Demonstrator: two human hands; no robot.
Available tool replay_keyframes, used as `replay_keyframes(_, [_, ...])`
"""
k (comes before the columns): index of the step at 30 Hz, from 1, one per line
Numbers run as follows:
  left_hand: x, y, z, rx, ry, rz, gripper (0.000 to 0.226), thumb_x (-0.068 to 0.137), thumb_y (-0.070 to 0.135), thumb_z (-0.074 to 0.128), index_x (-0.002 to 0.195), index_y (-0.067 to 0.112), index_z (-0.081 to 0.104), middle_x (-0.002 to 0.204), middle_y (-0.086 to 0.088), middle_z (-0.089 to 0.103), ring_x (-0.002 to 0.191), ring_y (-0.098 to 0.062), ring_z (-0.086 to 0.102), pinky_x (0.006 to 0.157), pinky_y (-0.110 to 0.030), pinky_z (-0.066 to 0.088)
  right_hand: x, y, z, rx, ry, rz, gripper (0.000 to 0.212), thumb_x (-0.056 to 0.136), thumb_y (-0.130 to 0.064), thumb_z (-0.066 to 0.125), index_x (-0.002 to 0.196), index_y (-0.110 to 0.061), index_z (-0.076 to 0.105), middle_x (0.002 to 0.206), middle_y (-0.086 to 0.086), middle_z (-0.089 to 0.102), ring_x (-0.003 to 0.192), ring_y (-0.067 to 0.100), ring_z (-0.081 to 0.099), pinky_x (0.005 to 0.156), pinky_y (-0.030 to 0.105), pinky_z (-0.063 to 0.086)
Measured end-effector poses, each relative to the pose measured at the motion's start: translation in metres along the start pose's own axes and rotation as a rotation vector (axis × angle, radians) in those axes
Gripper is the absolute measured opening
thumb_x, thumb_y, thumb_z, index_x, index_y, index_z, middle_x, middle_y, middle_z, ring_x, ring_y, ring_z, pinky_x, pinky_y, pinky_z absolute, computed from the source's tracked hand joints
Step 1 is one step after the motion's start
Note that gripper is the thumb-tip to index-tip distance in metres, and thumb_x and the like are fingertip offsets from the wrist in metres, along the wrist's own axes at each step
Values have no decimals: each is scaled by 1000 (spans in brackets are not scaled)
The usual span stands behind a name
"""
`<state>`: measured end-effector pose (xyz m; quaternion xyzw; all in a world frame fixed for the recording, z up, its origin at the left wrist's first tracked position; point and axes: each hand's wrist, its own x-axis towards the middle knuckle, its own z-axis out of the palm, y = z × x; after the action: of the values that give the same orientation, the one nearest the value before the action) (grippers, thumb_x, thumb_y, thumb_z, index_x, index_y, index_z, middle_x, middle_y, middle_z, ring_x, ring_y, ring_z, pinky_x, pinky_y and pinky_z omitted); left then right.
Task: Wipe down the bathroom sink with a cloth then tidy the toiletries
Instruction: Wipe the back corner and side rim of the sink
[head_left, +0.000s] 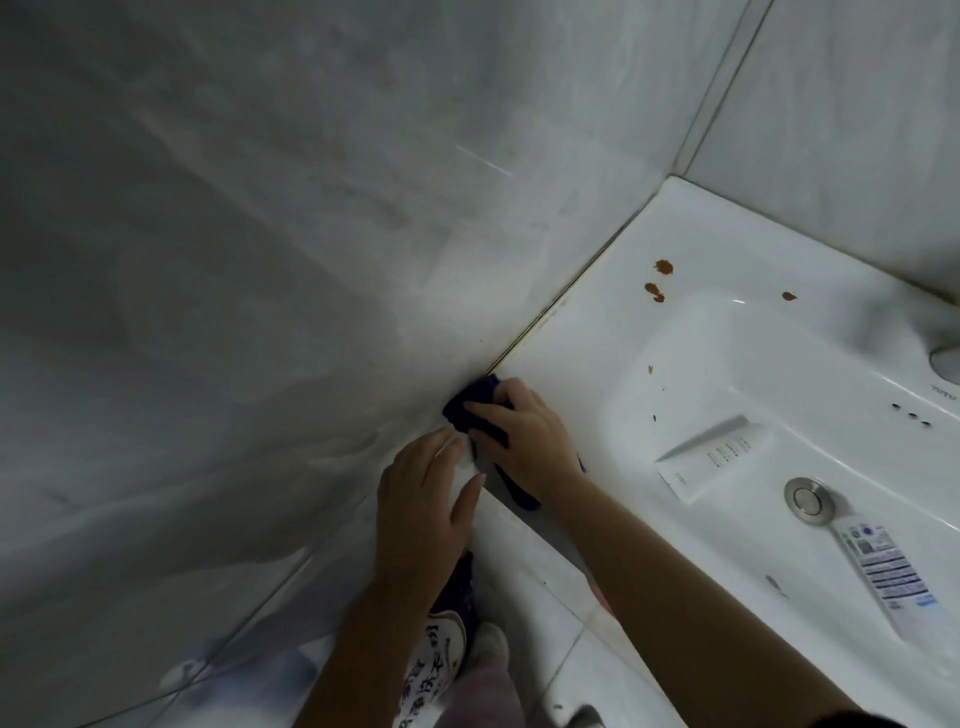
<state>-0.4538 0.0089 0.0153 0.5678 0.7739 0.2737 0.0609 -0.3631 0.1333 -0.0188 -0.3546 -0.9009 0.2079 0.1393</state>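
My right hand (524, 441) presses a dark blue cloth (470, 402) onto the front left corner of the white sink (587, 322), where its rim meets the grey wall. Just below that corner my left hand (426, 499) hovers with fingers spread, holding nothing. Brown stains (658, 280) dot the rim near the back corner. Inside the basin lie a white tube (714, 457) and, beyond the metal drain plug (808, 500), a second printed tube (883, 571).
Grey tiled walls (260, 260) close in on the left and behind the sink. A faucet base (946, 361) shows at the right edge. Below are white floor tiles (524, 540) and my feet in patterned slippers (441, 649).
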Motion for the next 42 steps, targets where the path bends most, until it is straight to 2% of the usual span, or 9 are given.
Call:
replay_keyframes(5, [14, 7, 18, -40, -16, 2, 35, 74, 11, 75, 105, -2, 64, 109, -18, 66, 100, -30, 62, 85, -34, 43, -70, 26, -23, 9, 73, 24, 37, 85, -41, 48, 109, -18, 65, 103, 8, 58, 89, 25, 59, 68, 36, 54])
replay_keyframes(9, [28, 12, 28, -57, -25, 46, 36, 85, 29, 56, 108, 2, 64, 112, -13, 65, 103, -27, 61, 86, -32, 42, -16, 51, -25, -15, 54, -42, 34, 82, -26, 65, 115, -18, 61, 105, 10, 56, 93, 26, 55, 75, 35, 48])
replay_keyframes(14, [58, 22, 38, -22, -84, 132, 41, 86, 34, 44, 107, 5, 64, 113, -11, 64, 102, -25, 61, 82, -34, 48, 68, 101, -43, -54, 204, 252, 31, 87, -23, 59, 117, -16, 60, 105, 10, 51, 96, 26, 49, 76, 30, 39])
replay_keyframes(20, [81, 36, 51, -27, -73, 114, 43, 86, 32, 44, 107, -1, 64, 112, -15, 64, 101, -29, 61, 86, -40, 48, 13, 96, -37, -34, 150, -36, 33, 76, -18, 73, 107, -12, 65, 97, 12, 60, 80, 27, 59, 66, 34, 52])
replay_keyframes(24, [103, 50, 67, -19, -70, 156, 41, 87, 34, 46, 105, 2, 65, 109, -14, 65, 99, -26, 62, 85, -34, 48, 76, 131, -67, -100, 156, 172, 33, 92, -23, 50, 123, -11, 55, 115, 11, 51, 94, 26, 52, 77, 31, 45])
replay_keyframes(31, [161, 71, 115, 23, -173, 179, 38, 70, 12, 78, 104, 0, 66, 112, -20, 64, 103, -35, 61, 86, -46, 48, 44, 207, -122, 78, 520, 438, 29, 86, -18, 62, 114, -10, 62, 102, 11, 51, 80, 19, 53, 71, 23, 40])
replay_keyframes(34, [173, 68, 130, 28, -197, 165, 37, 80, 27, 67, 109, 5, 65, 120, -16, 61, 112, -32, 56, 90, -46, 45, 86, 261, -138, -28, 438, 553, 35, 91, -22, 54, 124, -8, 55, 116, 14, 47, 90, 31, 54, 79, 31, 43])
replay_keyframes(37, [173, 62, 138, 13, -215, 137, 45, 84, 41, 46, 114, 12, 63, 126, -9, 58, 116, -26, 53, 94, -43, 43, 130, 270, -127, -115, 320, 441, 35, 92, -25, 50, 123, -11, 54, 119, 11, 47, 96, 31, 52, 79, 34, 43])
replay_keyframes(42, [174, 64, 137, -17, -215, 92, 47, 83, 43, 46, 117, 15, 62, 129, -5, 55, 120, -22, 49, 97, -37, 35, 82, 214, -85, -7, 223, 97, 31, 77, -17, 71, 107, -14, 66, 99, 11, 59, 82, 28, 58, 64, 28, 42])
